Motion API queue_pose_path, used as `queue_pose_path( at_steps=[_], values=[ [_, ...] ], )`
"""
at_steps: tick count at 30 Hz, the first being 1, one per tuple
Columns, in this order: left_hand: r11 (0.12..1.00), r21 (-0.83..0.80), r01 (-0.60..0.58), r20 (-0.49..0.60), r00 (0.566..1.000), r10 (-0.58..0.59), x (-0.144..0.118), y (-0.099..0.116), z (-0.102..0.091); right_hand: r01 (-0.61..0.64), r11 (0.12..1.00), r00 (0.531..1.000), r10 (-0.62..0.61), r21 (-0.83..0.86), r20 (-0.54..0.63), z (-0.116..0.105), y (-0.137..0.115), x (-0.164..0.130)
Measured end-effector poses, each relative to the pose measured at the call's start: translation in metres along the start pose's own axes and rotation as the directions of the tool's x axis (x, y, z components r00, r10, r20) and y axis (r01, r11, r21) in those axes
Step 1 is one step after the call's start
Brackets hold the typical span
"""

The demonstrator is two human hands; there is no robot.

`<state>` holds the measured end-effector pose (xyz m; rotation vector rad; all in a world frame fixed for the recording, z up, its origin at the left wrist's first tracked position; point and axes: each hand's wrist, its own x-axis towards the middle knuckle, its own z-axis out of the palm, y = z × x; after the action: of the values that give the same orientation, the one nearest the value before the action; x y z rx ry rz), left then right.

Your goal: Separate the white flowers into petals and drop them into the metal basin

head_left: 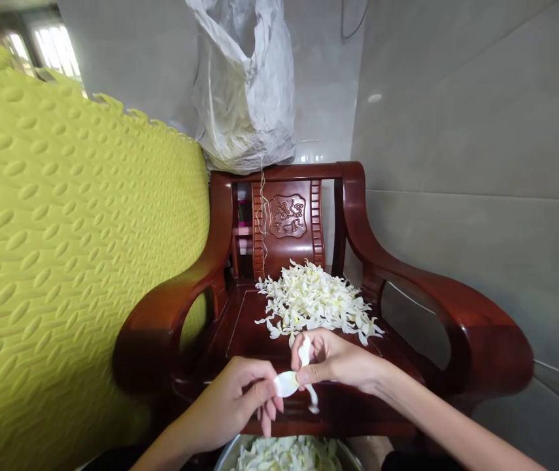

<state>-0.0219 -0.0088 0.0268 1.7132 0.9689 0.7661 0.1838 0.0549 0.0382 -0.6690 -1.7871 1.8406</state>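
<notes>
In front of the chair seat, my two hands meet over one white flower [304, 350]. My left hand [248, 396] is closed, its thumb and fingers pinching a broad white petal [286, 384]. From the other side, my right hand [334, 358] grips the flower near the petal's yellowish base. Another petal of it points up along the right fingers, and one hangs below them. Beyond my hands lies a loose heap of white flowers [316, 297] on the seat. Below them, a metal bowl [224, 456] holds many white petals [286, 454]; the frame cuts off its lower part.
The dark red wooden chair [289, 248] has wide curved armrests on both sides. A white plastic bag [247, 98] hangs over its backrest, with strings trailing down. A yellow textured foam mat [63, 229] stands upright at left. Grey tiled wall [465, 124] rises at right.
</notes>
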Motion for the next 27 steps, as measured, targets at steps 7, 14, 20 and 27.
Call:
queue_pose_path(
  at_steps=[7,14,20,27],
  values=[
    [0.977,0.212,-0.037,-0.172,0.982,0.075,0.003,-0.008,0.01,0.077,0.997,0.994,-0.079,-0.028,-0.072,-0.004,-0.006,-0.002],
    [0.992,0.128,-0.019,-0.124,0.992,0.035,0.009,-0.009,-0.003,0.107,0.991,0.983,-0.117,-0.076,-0.142,0.001,0.003,0.003],
    [0.974,-0.227,-0.001,-0.022,1.0,-0.004,0.008,-0.006,-0.005,0.091,0.995,0.988,-0.094,-0.032,-0.12,0.009,-0.005,-0.001],
    [0.932,-0.36,0.032,0.04,0.999,-0.019,0.005,-0.007,-0.004,0.102,0.994,0.98,-0.108,-0.041,-0.169,0.011,-0.001,0.003]
  ],
)
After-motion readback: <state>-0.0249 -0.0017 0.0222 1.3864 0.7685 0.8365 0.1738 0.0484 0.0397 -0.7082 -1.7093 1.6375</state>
